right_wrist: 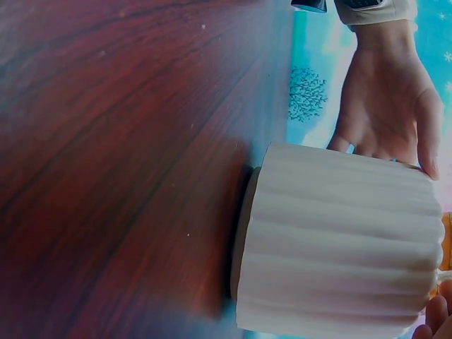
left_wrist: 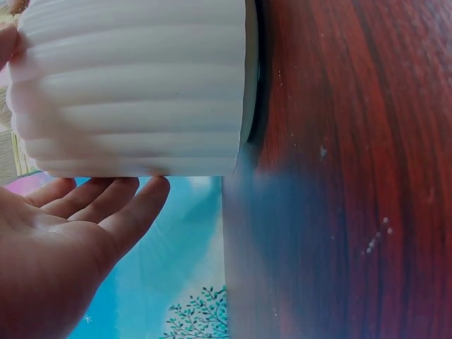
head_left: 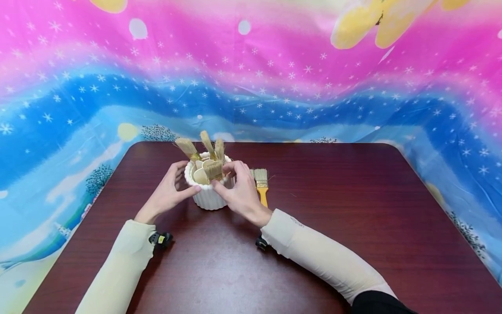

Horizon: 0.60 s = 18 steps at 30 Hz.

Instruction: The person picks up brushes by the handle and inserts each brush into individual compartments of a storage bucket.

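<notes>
A white ribbed pot (head_left: 209, 201) with a scalloped rim stands on the table, holding several paintbrushes (head_left: 187, 147) bristles up. Pale rounded pieces (head_left: 201, 176) also show inside it. My left hand (head_left: 166, 192) grips the pot's left side, thumb by the near rim and fingers round the side; these fingers (left_wrist: 141, 205) touch its wall in the left wrist view. At the right rim, my right hand (head_left: 245, 194) pinches a wide paintbrush (head_left: 213, 169) between thumb and index finger. The brush's lower part is hidden in the pot.
On the table (head_left: 353, 209), right of the pot, lies a paintbrush with a yellow handle (head_left: 262, 196). Bristles of another (head_left: 252, 173) show beside it, partly hidden by my right hand. A patterned cloth (head_left: 251, 87) hangs behind the table's far edge.
</notes>
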{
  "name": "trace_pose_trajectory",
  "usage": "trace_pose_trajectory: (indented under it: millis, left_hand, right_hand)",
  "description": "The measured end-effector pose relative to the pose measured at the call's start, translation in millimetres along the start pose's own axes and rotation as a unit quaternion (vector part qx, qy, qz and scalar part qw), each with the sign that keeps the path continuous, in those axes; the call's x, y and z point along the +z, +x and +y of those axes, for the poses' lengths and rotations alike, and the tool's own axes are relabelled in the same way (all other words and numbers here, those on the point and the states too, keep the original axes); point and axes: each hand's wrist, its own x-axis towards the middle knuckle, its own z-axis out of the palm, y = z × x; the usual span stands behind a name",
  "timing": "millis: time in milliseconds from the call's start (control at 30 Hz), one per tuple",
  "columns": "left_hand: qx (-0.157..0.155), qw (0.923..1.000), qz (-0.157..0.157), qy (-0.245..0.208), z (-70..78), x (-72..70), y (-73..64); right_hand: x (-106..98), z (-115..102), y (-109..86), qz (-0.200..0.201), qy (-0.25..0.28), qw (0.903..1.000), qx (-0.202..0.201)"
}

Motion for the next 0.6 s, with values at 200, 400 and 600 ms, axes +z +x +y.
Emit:
trace_pose_trajectory:
  millis: [200,400,600]
  left_hand:
    - [0.0,1.0,-0.003,0.001,0.3,-0.1,0.3]
    - [-0.001,0.9999,-0.003,0.01,0.4,0.0,0.4]
    - [0.012,0.9999,-0.004,-0.003,-0.5,1.0,1.8]
  right_hand:
    - [-5,1,-1.5,-0.01,0.018,0.9998,0.003]
    - [-12,4,-1.3,-0.014,0.039,0.9991,-0.007]
    - [-21,8,0.2,-0.013,0.038,0.9991,-0.014]
